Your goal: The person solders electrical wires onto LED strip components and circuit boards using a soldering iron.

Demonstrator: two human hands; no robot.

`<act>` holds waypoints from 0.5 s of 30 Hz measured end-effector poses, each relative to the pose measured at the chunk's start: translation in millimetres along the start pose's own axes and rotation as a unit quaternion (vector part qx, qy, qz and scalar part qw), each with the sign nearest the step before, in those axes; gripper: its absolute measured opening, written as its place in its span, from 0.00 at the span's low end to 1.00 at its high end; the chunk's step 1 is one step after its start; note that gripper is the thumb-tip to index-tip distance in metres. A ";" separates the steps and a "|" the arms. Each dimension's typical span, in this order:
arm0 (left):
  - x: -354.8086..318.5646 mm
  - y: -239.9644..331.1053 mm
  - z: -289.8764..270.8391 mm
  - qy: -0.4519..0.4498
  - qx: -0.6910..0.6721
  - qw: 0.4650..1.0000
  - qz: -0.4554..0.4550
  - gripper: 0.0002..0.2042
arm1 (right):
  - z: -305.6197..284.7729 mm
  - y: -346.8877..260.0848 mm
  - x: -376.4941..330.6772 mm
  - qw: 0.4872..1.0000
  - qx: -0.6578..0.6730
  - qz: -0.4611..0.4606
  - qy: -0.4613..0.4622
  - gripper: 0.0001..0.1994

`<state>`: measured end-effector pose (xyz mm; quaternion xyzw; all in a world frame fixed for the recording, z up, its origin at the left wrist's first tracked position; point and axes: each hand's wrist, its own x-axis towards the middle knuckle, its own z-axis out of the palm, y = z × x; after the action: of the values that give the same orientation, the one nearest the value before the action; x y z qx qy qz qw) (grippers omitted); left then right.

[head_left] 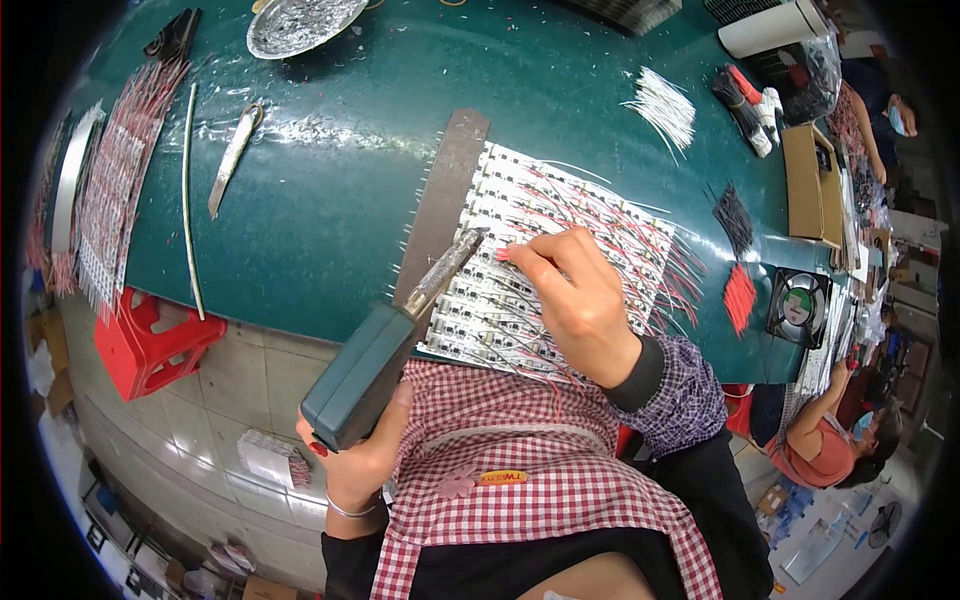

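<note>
1. Green desk (pixel 330 200), bearing a sheet of white circuit boards (pixel 480 300).
2. Soldering gun (pixel 365 370): long axis diagonal, metal tip pointing forward and right, over the sheet.
3. Silvery dish (pixel 262 48) holds greyish residue; open cardboard box (pixel 803 190) contains something dark.
4. Left grip (pixel 368 458) wraps the gun's rear, its barrel ahead; right grip (pixel 580 300) pinches red wire (pixel 503 254) beside the tip.

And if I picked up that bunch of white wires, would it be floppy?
The white wires look thin and only gently curved, so they'd probably bend a little rather than flop. I see no tie and some strands stick out, so the bunch might come apart. The green table looks shiny, so they may slide easily if pushed.
</note>
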<state>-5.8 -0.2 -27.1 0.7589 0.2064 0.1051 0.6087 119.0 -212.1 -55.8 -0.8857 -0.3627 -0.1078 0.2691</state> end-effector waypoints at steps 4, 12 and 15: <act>1.0 -2.2 -1.1 -0.026 -0.006 1.000 0.004 0.10 | 1.2 0.6 -1.7 1.000 -0.003 0.000 -0.007 0.18; 2.4 0.0 -0.1 -0.046 0.004 0.999 0.009 0.10 | 3.3 -1.6 -2.7 1.000 -0.016 0.012 -0.002 0.15; 3.4 1.8 0.0 -0.055 0.009 0.998 -0.002 0.09 | 3.5 -2.2 -2.5 1.000 -0.024 0.018 -0.004 0.15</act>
<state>-2.5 1.0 -25.7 0.7686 0.1753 0.0603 0.6123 115.6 -210.3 -58.9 -0.8986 -0.3454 -0.1081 0.2480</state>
